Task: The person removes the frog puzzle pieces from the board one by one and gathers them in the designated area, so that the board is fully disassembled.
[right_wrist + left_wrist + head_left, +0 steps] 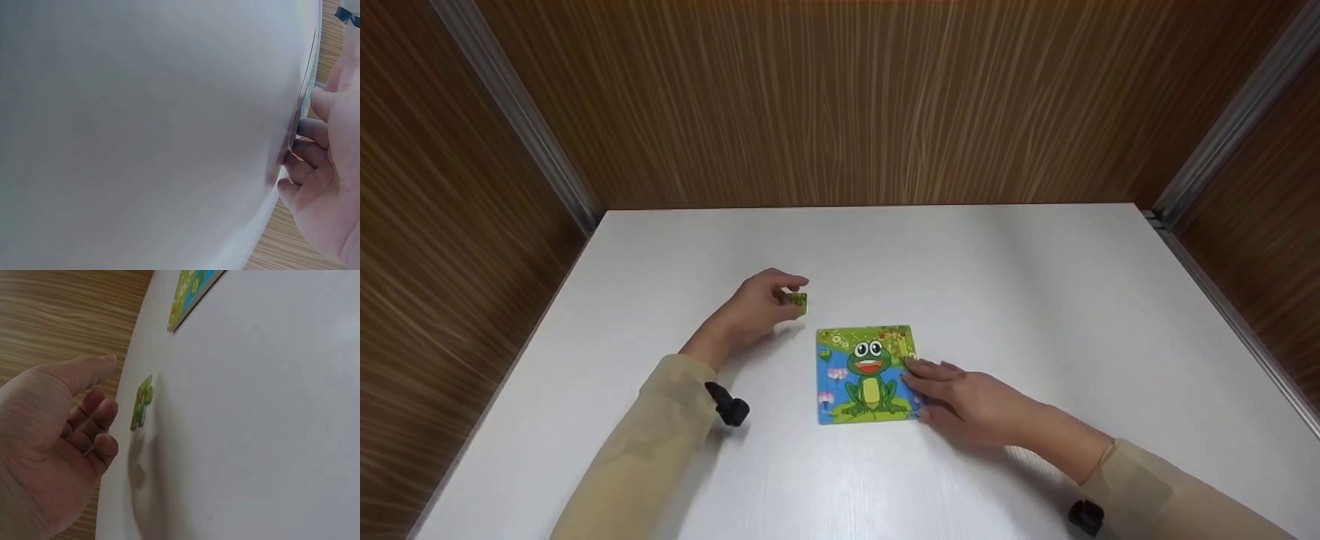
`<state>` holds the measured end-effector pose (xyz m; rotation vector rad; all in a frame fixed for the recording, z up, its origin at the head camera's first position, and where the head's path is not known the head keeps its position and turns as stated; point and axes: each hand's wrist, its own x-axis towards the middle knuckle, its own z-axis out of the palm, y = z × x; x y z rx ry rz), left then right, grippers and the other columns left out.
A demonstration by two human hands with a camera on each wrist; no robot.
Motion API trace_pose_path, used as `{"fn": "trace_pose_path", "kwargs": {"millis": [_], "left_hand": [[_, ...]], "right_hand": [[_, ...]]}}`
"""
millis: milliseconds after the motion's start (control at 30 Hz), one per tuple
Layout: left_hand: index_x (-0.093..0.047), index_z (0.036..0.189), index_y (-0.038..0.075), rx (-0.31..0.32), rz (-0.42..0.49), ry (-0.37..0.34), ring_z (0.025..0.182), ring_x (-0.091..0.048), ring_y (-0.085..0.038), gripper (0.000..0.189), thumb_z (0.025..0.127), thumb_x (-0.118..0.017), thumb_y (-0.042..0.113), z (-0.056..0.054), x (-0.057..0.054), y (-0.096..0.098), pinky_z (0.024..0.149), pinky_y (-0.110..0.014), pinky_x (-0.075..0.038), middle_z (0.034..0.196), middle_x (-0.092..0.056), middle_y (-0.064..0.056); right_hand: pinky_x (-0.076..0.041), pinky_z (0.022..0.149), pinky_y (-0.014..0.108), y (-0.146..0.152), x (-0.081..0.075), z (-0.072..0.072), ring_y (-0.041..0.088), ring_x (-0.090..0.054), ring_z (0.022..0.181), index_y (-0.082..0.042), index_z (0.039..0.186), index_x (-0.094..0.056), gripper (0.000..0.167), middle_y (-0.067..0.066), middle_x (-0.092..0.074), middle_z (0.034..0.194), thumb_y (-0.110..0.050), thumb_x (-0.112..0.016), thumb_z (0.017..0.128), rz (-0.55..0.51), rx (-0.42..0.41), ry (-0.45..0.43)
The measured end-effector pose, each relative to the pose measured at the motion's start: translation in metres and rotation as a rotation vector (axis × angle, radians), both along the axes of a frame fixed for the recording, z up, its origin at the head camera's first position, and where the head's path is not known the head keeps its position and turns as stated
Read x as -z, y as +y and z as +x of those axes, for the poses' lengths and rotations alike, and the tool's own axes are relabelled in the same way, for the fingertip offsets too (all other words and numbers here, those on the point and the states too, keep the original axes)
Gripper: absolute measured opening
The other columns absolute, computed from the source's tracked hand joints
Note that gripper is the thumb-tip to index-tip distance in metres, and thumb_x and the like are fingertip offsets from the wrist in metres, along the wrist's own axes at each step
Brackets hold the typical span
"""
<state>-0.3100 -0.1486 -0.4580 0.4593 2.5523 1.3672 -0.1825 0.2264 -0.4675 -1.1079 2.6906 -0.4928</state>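
A frog puzzle [870, 386] lies flat on the white table, showing a green frog on blue and green. My right hand [979, 405] rests at its right side, fingertips touching that edge; in the right wrist view the fingers [306, 152] meet the thin edge, slightly bent. Up and to the left of the puzzle lies a small green puzzle piece [802, 301]. My left hand [757, 307] is beside this piece, thumb and fingers apart. The left wrist view shows the piece [142, 402] on the table, with a gap between it and the loosely bent fingers.
The white table [1035, 300] stretches around the puzzle. Brown wood-grain panels [840, 105] stand behind it and at both sides, with metal strips at the corners. Each sleeve carries a black clip [727, 405] near the wrist.
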Motion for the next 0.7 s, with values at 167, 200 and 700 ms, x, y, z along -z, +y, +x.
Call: {"fn": "trace_pose_path", "kwargs": {"millis": [167, 200, 700], "left_hand": [[-0.066, 0.146, 0.010, 0.117, -0.056, 0.037, 0.106, -0.058, -0.023, 0.053, 0.095, -0.081, 0.013, 0.007, -0.004, 0.021, 0.093, -0.036, -0.051, 0.130, -0.063, -0.014], [-0.066, 0.146, 0.010, 0.140, -0.062, 0.042, 0.106, -0.059, -0.023, 0.053, 0.094, -0.081, 0.013, 0.009, -0.004, 0.025, 0.094, -0.037, -0.052, 0.130, -0.064, -0.014], [-0.066, 0.145, 0.010, 0.296, -0.057, 0.029, 0.104, -0.059, -0.020, 0.050, 0.097, -0.076, 0.010, 0.019, 0.006, 0.063, 0.091, -0.036, -0.053, 0.123, -0.066, -0.007]], "right_hand": [[-0.036, 0.119, 0.053, -0.002, -0.001, -0.001, 0.034, -0.039, 0.152, -0.009, 0.160, -0.047, 0.057, 0.007, -0.037, 0.169, -0.032, -0.060, 0.110, 0.010, 0.010, -0.021], [-0.036, 0.119, 0.053, -0.002, -0.002, -0.001, 0.034, -0.039, 0.152, -0.009, 0.160, -0.046, 0.057, 0.006, -0.037, 0.169, -0.032, -0.060, 0.110, 0.013, 0.013, -0.024], [-0.040, 0.116, 0.056, -0.001, -0.005, -0.003, 0.037, -0.041, 0.151, -0.008, 0.161, -0.046, 0.059, 0.009, -0.038, 0.168, -0.038, -0.058, 0.110, 0.025, 0.004, -0.021]]}}
